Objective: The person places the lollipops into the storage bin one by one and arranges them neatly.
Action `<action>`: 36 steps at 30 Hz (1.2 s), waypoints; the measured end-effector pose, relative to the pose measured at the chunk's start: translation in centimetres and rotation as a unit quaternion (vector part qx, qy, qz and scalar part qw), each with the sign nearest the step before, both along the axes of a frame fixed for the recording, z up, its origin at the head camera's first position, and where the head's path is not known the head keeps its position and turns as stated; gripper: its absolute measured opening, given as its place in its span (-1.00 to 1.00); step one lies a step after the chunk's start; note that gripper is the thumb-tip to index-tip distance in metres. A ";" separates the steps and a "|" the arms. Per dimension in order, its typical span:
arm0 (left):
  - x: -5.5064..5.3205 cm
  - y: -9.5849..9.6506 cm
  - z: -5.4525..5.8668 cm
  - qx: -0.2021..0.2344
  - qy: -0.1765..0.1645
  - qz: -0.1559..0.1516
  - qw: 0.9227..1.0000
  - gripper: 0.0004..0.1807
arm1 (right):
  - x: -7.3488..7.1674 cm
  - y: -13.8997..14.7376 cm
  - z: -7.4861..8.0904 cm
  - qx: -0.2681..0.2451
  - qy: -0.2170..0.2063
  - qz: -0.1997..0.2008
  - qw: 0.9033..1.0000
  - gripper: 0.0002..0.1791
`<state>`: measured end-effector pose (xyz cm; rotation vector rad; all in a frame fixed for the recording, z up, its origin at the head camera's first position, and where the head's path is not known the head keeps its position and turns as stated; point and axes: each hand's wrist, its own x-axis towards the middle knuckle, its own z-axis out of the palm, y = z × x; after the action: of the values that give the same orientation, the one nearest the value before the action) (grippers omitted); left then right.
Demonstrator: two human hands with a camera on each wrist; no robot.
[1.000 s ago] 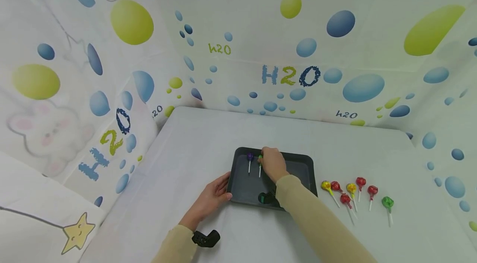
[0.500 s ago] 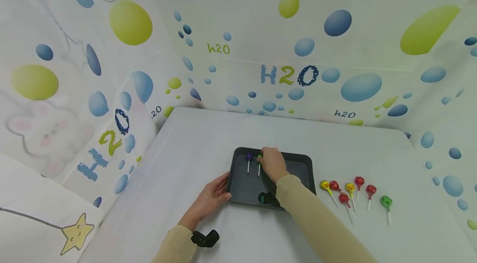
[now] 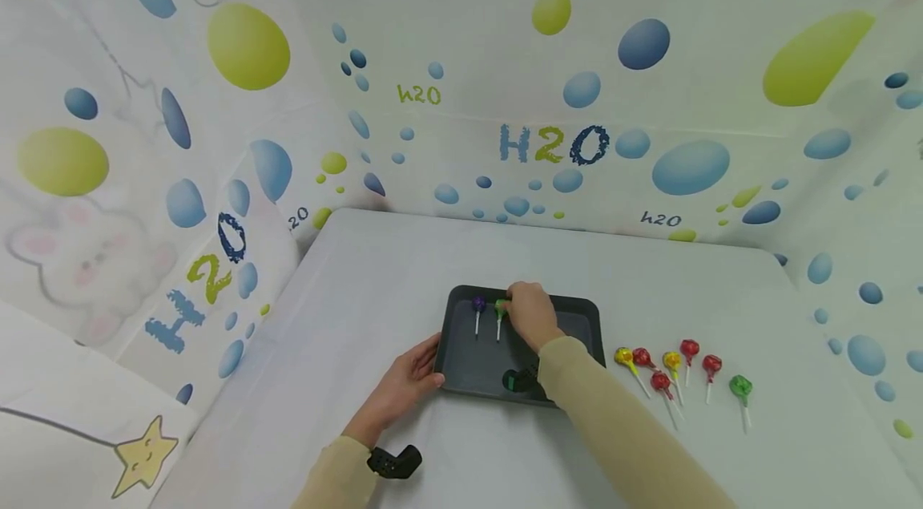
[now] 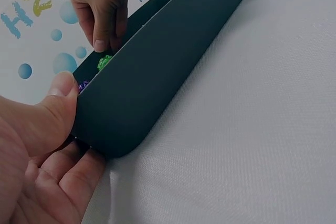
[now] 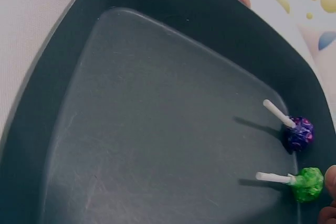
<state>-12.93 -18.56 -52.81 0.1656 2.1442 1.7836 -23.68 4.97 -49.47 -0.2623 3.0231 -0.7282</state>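
In the head view, my left hand (image 3: 405,385) grips the left side of a dark grey tray (image 3: 469,381). The left wrist view puts the thumb on the rim and fingers under the tray's corner. My right hand (image 3: 532,315) is inside the tray near its far wall, just right of a green-wrapped lollipop (image 3: 501,307). Its fingertips (image 5: 331,182) appear beside the candy head without curling round it. A purple-wrapped lollipop (image 5: 299,134) lies to the left of the green one, and both sticks point toward the near side.
Right of the tray, several lollipops lie on the white table (image 3: 346,284): yellow (image 3: 624,358), red (image 3: 690,349) and a green one (image 3: 740,387) farthest right. A printed curtain (image 3: 447,132) hangs behind. The right sleeve (image 3: 613,413) crosses the tray's near right part.
My right hand has eased off the green lollipop slightly to the right, and more of the candy head shows. The left hand stays on the tray. The head view has shifted slightly.
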 end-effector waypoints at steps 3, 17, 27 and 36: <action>0.0 0.0 0.1 -0.007 -0.002 0.003 1.000 -0.21 | 0.0 0.3 0.3 -0.001 0.006 0.001 1.000 -0.79; -0.1 0.1 -0.2 -0.005 0.000 -0.002 1.000 -0.20 | 0.3 6.3 4.3 -0.030 0.051 -0.009 0.998 -0.69; -0.1 0.1 0.1 -0.008 -0.006 0.000 1.000 -0.20 | 1.1 16.0 7.0 -0.051 0.066 -0.092 0.992 -0.62; 0.0 0.2 0.2 -0.016 -0.004 0.003 1.000 -0.21 | 3.7 23.4 7.8 -0.070 0.030 -0.162 0.984 -0.56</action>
<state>-12.97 -18.35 -52.57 0.1441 2.1674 1.7489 -19.98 28.34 -41.71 0.2169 3.1110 -0.9722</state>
